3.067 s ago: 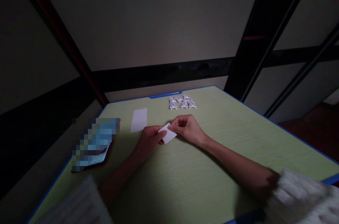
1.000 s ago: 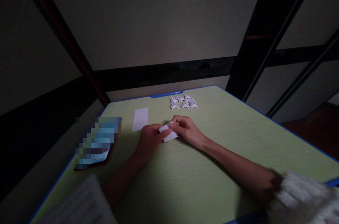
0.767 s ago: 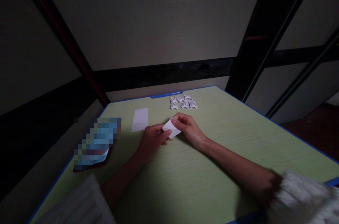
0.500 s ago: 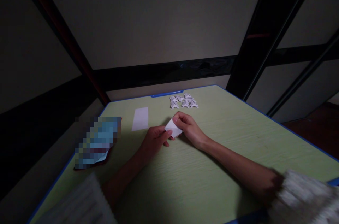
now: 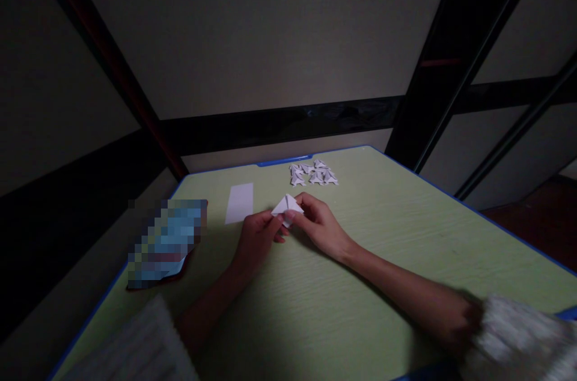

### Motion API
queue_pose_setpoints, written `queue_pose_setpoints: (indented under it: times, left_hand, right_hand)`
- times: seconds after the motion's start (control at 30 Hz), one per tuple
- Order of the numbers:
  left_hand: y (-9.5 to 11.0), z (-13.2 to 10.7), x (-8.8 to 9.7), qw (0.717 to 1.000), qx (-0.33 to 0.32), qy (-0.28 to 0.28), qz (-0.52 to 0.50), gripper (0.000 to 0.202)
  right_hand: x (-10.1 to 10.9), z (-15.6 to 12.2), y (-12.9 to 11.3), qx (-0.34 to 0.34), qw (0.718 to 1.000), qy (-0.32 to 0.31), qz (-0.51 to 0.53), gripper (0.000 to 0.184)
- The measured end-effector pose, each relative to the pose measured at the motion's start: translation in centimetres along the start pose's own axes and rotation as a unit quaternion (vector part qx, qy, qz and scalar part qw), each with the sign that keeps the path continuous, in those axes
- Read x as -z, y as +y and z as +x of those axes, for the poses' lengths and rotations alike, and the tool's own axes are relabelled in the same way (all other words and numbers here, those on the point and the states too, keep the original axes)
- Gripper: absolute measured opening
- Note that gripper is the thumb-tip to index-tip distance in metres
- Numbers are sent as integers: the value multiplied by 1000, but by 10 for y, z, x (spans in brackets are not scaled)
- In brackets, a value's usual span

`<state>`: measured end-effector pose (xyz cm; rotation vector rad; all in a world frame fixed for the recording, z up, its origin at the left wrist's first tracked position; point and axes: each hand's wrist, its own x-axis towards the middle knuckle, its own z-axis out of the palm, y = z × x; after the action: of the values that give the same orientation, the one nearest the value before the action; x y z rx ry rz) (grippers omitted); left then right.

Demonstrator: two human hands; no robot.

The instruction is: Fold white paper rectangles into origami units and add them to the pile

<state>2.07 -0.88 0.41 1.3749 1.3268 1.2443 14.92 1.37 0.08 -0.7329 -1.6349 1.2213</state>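
White sheet and blurred blue object lie left on the desk; small folded figures cluster near its far edge. Folded paper — white, triangular, centre-creased — is pinched mid-desk by left hand and right hand, thumbs partly covering it.

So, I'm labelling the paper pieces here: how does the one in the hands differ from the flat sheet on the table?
The folded paper is held by the left hand and right hand; the flat sheet lies on the table. The folded paper comes to a triangular peak, while the flat sheet is four-sided. Both look white.
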Motion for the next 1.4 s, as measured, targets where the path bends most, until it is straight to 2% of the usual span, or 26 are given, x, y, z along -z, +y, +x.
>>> queue_pose_setpoints:
  times: [0.17,0.33,0.47,0.53,0.63,0.87,1.13,1.27,1.4]
  left_hand:
    - [1,-3,-1,997,-16,-71,16,20]
    - [2,-4,0,997,-46,-60,-7,17]
    - [1,-4,1,996,-65,-44,-47,42]
    - [-1,-3,3,996,-74,-50,-30,36]
    - [-2,-2,5,995,-95,-41,3,17]
    - [1,0,7,991,-116,-18,57,5]
    - [1,1,5,998,-64,25,6,9]
    - [2,0,4,999,-17,33,-5,13]
    - [4,-1,3,999,-15,40,-2,15]
  right_hand:
    - [1,6,4,-18,998,0,67,32]
    - [1,8,3,-83,985,-11,150,35]
    - [1,8,5,-125,977,-25,171,35]
    - [1,8,7,-129,977,-36,164,36]
    - [2,9,8,-126,981,-44,141,37]
    - [2,8,6,-118,987,-47,95,37]
    - [4,5,4,-75,994,-84,5,27]
    - [3,4,4,-58,994,-93,-8,26]
    - [2,3,5,-56,993,-101,-2,25]
